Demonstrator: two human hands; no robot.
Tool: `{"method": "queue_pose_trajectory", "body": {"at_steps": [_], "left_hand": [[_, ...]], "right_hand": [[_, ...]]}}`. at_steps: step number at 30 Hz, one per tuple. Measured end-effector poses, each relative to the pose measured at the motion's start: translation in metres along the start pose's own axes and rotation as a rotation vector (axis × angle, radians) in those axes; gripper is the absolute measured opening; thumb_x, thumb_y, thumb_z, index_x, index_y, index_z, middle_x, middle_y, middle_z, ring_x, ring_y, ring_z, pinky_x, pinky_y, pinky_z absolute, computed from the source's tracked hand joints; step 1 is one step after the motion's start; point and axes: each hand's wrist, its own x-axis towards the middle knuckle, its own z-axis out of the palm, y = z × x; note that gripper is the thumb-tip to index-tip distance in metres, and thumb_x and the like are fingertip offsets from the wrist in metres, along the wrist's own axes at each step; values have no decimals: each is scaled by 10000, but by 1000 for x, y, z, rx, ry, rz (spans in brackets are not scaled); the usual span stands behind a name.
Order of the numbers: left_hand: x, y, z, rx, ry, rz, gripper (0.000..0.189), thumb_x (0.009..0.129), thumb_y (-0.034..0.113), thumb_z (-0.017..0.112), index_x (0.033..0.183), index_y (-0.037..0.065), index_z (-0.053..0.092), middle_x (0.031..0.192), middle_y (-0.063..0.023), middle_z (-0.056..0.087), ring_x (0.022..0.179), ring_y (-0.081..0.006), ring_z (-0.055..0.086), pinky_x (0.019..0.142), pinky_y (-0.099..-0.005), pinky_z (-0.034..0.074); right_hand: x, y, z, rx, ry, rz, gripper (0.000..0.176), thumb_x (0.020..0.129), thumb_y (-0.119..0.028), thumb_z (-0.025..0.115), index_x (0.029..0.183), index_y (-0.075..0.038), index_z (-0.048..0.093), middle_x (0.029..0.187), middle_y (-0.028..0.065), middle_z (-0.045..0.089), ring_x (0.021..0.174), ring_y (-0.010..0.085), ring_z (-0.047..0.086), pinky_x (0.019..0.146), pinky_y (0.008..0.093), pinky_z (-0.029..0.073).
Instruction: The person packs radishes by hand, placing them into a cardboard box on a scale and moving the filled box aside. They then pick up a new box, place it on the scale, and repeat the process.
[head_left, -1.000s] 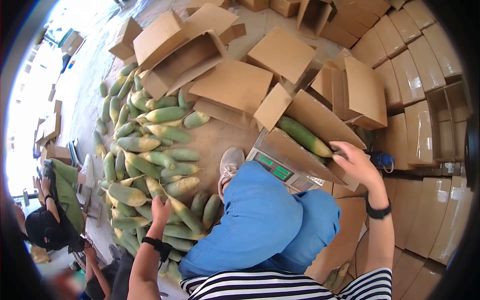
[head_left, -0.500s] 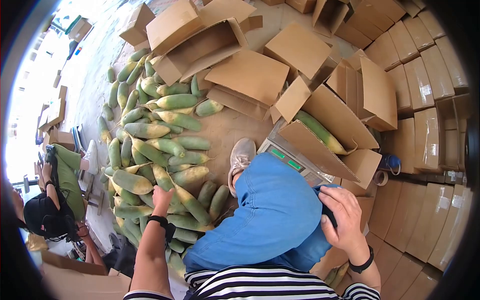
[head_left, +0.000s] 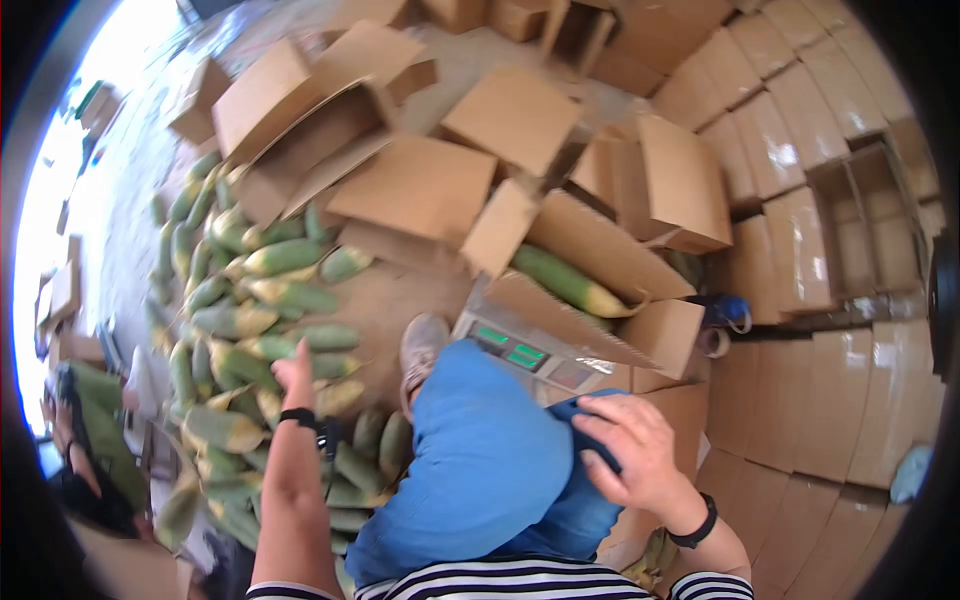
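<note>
My left hand (head_left: pixel 293 372) reaches over a heap of large green-and-white radishes (head_left: pixel 280 257), with one finger stretched out among them; its other fingers are partly hidden. A blurred radish (head_left: pixel 178 512) shows at the heap's lower left edge. My right hand (head_left: pixel 632 445) rests on my knee in blue trousers, its fingers loosely spread. Beyond the knee, an open carton (head_left: pixel 600 235) stands on a scale (head_left: pixel 520 350) with lit green displays. Inside the carton lies a long radish (head_left: pixel 570 280).
Open cartons (head_left: pixel 415 190) lie ahead, beyond the heap. Stacked cartons (head_left: pixel 780 400) form a wall on the right, with a tape roll (head_left: pixel 714 342) and a blue object (head_left: pixel 722 311) near it. At the far left sits another person (head_left: pixel 95 430).
The view has swung to the right. My left hand has moved forward off the long radish it was touching. A blurred radish now shows at the lower left. My right hand stays on the knee.
</note>
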Motion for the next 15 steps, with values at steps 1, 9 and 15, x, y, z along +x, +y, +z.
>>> {"method": "queue_pose_trajectory", "body": {"at_steps": [1,9,15], "left_hand": [[23,-12,8,-36,-67,-3,801,661,515,804,1099,-118,585,1075,-261,656,994,-371,647,883,-445,506],[-6,15,26,-186,-140,-105,512,735,312,749,1033,-90,640,1065,-223,668,941,-318,672,739,-400,541],[-26,12,5,-161,-43,142,351,756,247,659,906,-69,671,963,-244,686,904,-376,670,758,-447,522]], "right_hand": [[-2,1,-2,16,15,6,355,679,-119,689,1025,-47,662,1129,127,646,973,310,635,855,420,504],[-22,8,-9,57,100,30,338,682,-112,683,1014,-51,662,1128,120,648,965,300,641,836,403,517],[-31,11,-12,70,116,-1,300,740,-132,689,1031,-65,658,1167,94,623,1010,282,617,885,403,491]]}}
